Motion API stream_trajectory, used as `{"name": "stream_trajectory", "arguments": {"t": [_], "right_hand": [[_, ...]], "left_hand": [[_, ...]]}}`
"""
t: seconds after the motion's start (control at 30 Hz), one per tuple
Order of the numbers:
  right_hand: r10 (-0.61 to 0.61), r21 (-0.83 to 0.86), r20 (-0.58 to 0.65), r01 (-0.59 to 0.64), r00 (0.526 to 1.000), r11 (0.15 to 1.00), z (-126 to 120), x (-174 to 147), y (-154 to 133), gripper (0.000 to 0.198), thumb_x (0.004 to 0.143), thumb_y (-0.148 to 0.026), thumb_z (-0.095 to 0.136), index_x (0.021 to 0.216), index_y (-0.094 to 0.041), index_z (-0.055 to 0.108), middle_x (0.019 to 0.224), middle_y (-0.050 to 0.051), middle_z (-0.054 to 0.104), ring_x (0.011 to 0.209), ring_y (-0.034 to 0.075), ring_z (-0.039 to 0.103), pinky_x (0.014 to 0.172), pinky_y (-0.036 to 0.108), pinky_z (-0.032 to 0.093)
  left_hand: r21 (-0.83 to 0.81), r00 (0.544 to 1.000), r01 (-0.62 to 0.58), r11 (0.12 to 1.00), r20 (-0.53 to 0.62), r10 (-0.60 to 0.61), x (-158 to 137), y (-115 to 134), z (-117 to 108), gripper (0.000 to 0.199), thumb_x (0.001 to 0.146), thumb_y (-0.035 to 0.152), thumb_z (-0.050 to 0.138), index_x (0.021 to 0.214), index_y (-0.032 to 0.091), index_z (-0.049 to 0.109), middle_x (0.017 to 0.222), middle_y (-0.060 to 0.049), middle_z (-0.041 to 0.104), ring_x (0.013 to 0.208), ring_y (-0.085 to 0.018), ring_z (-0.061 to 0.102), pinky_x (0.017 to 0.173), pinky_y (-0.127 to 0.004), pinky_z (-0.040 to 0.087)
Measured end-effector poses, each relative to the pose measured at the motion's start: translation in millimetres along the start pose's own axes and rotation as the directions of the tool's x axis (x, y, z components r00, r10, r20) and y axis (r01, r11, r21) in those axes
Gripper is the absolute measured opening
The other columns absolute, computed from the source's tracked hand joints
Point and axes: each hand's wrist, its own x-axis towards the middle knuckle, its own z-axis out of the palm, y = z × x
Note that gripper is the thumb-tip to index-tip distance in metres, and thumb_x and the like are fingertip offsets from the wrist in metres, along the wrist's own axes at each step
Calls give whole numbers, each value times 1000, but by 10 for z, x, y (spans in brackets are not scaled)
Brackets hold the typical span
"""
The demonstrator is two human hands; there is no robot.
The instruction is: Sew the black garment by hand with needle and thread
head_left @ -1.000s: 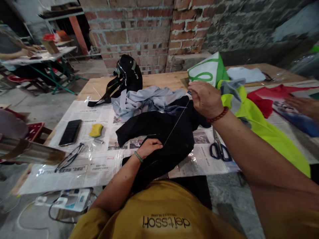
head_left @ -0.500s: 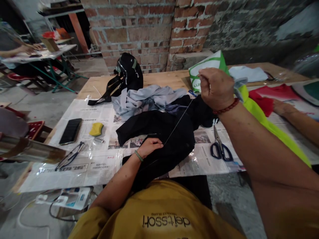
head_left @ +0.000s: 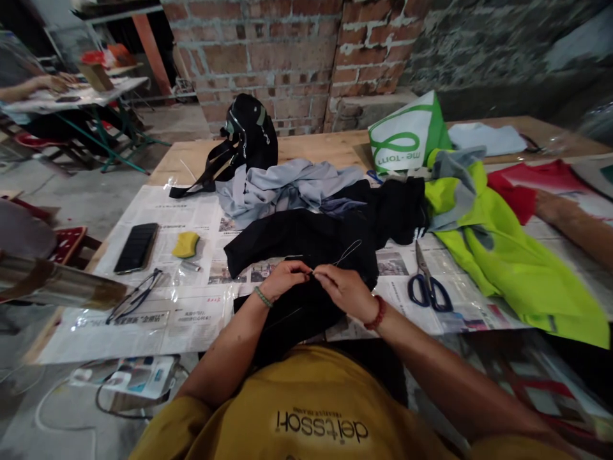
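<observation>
Black cloth [head_left: 301,233], apparently a garment, lies across the table edge in front of me. Over it my left hand [head_left: 287,280] and my right hand [head_left: 342,291] meet, fingertips close together. My right hand is pinched, and a pale thread [head_left: 348,253] loops up behind its fingers. Whether a needle sits in the pinch is too small to see. My left thumb and forefinger are closed at the cloth; what they grip is hidden. Dark-handled scissors [head_left: 428,289] lie on newspaper to the right of my right hand.
Newspaper [head_left: 191,319] covers the table. At left are a phone [head_left: 136,247], yellow sponge [head_left: 185,245] and glasses [head_left: 136,297]. Grey cloth [head_left: 287,188], a black bag [head_left: 251,134] and a green-white bag [head_left: 407,134] stand behind. Right are a neon yellow garment [head_left: 517,255] and another person's arm [head_left: 575,223].
My right hand has come down from high at the right to beside my left hand. The thread, stretched taut before, now hangs in a loose loop. My left hand has barely moved.
</observation>
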Motion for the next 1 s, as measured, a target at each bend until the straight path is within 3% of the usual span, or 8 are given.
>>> {"name": "stream_trajectory", "arguments": {"t": [0.2,0.7,1.0], "right_hand": [[211,47,-81,-208,974,977,252,-361,39,16,88,-19,42,89,-20,57,82,4,64,74,14,61,69,25,46],[232,-72,-114,-241,966,968,415,-492,111,17,86,-20,42,81,-20,59,62,0,60,57,13,54,61,24,40],[254,-65,-127,-263,959,963,433,-500,119,17,85,-19,42,85,-20,59,69,2,63,64,15,57,64,25,41]], "left_hand": [[92,999,-27,995,-20,29,-16,29,21,15,60,24,67,70,13,65,64,2,60,60,-8,49,60,-21,37],[197,998,-48,979,-31,55,-10,26,59,11,62,23,65,67,13,63,60,3,57,56,-7,46,55,-20,35],[225,996,-88,970,-14,93,-3,-18,60,12,63,24,66,69,14,63,60,4,57,55,-7,46,54,-20,36]]}}
